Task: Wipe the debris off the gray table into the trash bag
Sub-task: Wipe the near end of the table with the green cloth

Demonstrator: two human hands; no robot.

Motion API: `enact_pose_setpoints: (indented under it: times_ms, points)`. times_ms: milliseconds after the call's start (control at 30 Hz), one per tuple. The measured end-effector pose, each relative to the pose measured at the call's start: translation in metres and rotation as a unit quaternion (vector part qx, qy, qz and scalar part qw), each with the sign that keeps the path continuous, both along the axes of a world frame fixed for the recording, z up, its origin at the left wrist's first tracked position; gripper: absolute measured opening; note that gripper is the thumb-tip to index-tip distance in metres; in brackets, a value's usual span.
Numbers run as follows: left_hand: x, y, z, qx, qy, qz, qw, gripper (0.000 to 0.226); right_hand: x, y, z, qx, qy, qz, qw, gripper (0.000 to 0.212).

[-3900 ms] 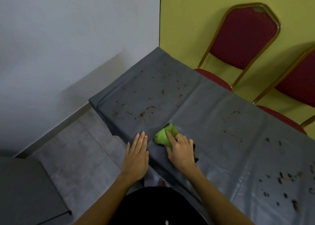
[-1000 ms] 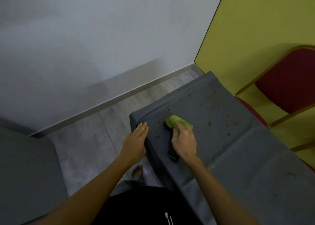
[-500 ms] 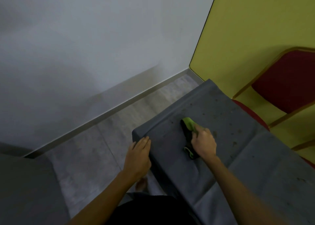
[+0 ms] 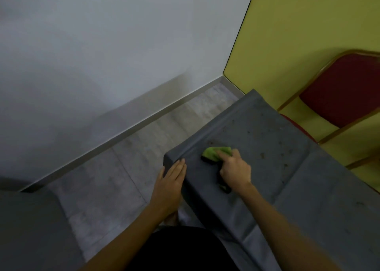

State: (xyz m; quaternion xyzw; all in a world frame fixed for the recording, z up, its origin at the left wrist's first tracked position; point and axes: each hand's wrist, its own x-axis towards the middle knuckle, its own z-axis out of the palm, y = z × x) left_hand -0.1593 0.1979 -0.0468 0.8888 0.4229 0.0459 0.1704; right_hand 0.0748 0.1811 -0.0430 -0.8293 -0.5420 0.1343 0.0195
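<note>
The gray table (image 4: 308, 188), draped in a gray cloth, fills the lower right of the head view. My right hand (image 4: 235, 169) presses a green and black wiping cloth (image 4: 214, 153) onto the tabletop near its left end, fingers curled over it. My left hand (image 4: 171, 181) lies flat with straight fingers against the table's near left corner. Small brown debris specks (image 4: 281, 149) dot the top to the right of the cloth. No trash bag is in view.
A red padded chair with a gold frame (image 4: 339, 98) stands behind the table against the yellow wall. A gray floor (image 4: 115, 180) runs to the left of the table. A dark gray surface (image 4: 30, 229) sits at the lower left.
My right hand has slid the green cloth leftward toward the table's end edge. My left hand stays at the corner. The view has shifted slightly.
</note>
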Motion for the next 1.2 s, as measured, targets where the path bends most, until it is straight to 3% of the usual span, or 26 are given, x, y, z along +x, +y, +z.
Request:
enact_pose_setpoints:
  times_ms: [100, 167, 267, 333, 400, 533, 633, 733, 833, 900, 1000, 1133, 1200]
  points:
    - [0.000, 0.002, -0.004, -0.033, -0.006, 0.011, 0.999, 0.069, 0.038, 0.012, 0.007, 0.035, 0.054, -0.118, 0.991, 0.050]
    - [0.000, 0.002, -0.006, -0.041, -0.008, 0.018, 0.999, 0.070, 0.033, 0.015, 0.011, 0.083, 0.083, -0.133, 0.984, 0.047]
    - [0.001, 0.000, -0.006, -0.019, -0.014, 0.030, 0.999, 0.062, -0.032, 0.009, 0.006, 0.126, 0.150, -0.058, 0.979, 0.046]
    - [0.006, 0.000, -0.009, 0.016, -0.045, 0.053, 0.997, 0.040, -0.084, -0.003, -0.006, 0.075, 0.167, -0.002, 0.983, 0.047]
    - [0.010, 0.000, -0.010, 0.024, -0.055, 0.072, 0.996, 0.031, -0.107, -0.010, -0.012, 0.013, 0.126, 0.003, 0.992, 0.052]
    - [0.006, -0.001, -0.018, -0.012, -0.011, 0.077, 0.997, 0.056, -0.064, -0.005, -0.004, -0.025, 0.046, 0.045, 0.998, 0.053]
    - [0.008, 0.000, -0.021, -0.036, 0.033, 0.066, 0.997, 0.069, -0.013, 0.008, 0.006, -0.032, 0.007, -0.015, 0.999, 0.053]
    - [0.009, 0.000, -0.021, -0.064, 0.038, 0.074, 0.994, 0.071, 0.009, 0.022, 0.007, -0.004, 0.061, -0.062, 0.996, 0.052]
    - [0.010, -0.001, -0.021, -0.069, 0.020, 0.091, 0.993, 0.068, -0.028, 0.023, 0.005, 0.067, 0.145, 0.004, 0.987, 0.049]
    - [0.012, 0.000, -0.021, -0.075, 0.009, 0.099, 0.992, 0.066, -0.067, 0.013, -0.007, 0.056, 0.168, 0.056, 0.983, 0.047]
    - [0.011, 0.000, -0.019, -0.069, -0.010, 0.102, 0.992, 0.065, -0.099, 0.004, -0.015, -0.010, 0.111, 0.077, 0.991, 0.049]
    - [0.006, -0.006, -0.014, -0.012, -0.025, 0.087, 0.996, 0.065, -0.057, 0.010, -0.005, -0.022, 0.015, 0.149, 0.989, 0.050]
    - [0.005, -0.010, -0.012, 0.016, -0.023, 0.072, 0.997, 0.063, -0.022, 0.010, 0.000, -0.016, -0.006, 0.101, 0.995, 0.049]
